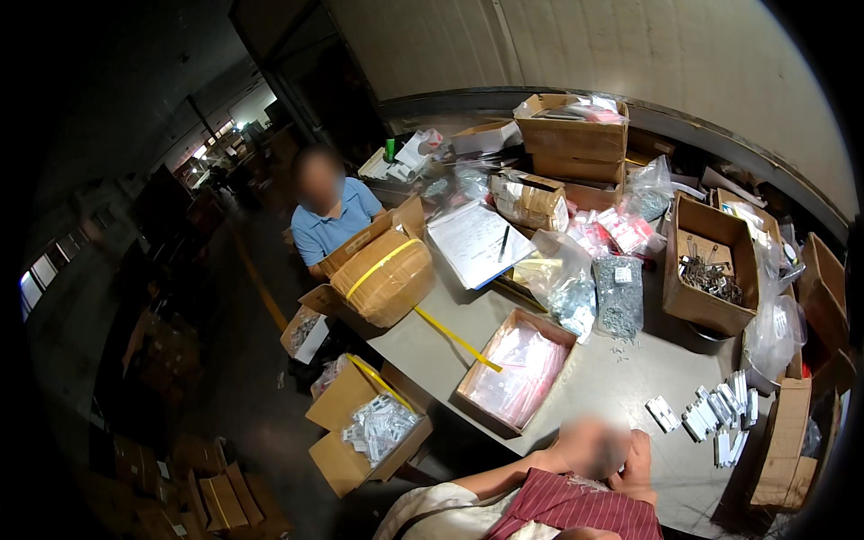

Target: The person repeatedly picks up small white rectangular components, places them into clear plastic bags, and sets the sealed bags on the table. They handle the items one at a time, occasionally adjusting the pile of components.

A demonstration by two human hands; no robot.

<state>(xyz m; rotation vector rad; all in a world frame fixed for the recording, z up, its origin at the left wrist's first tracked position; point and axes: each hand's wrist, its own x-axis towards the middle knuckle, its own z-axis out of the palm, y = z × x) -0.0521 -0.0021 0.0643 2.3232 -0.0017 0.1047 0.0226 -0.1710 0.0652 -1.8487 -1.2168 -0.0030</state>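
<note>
My left hand (pixel 576 445) is at the table's near edge, its forearm coming in from the lower left. Its fingers are smeared by a blur. Close against it is my right hand (pixel 637 463), fingers curled in. Anything between the two hands is hidden. Both are above a maroon striped cloth (pixel 576 508) over my lap. To their right lie several white and metal rectangular parts (pixel 664 414) on the grey table. Just beyond my left hand stands an open carton (pixel 467 389) of clear and pink plastic bags (pixel 522 373).
A person in a blue shirt (pixel 335 225) sits across, behind a taped carton (pixel 387 279). A carton of wrapped parts (pixel 337 459) stands left of the table. Further back are a clipboard (pixel 477 238), a bag of small hardware (pixel 618 297) and a box of metal pieces (pixel 711 279).
</note>
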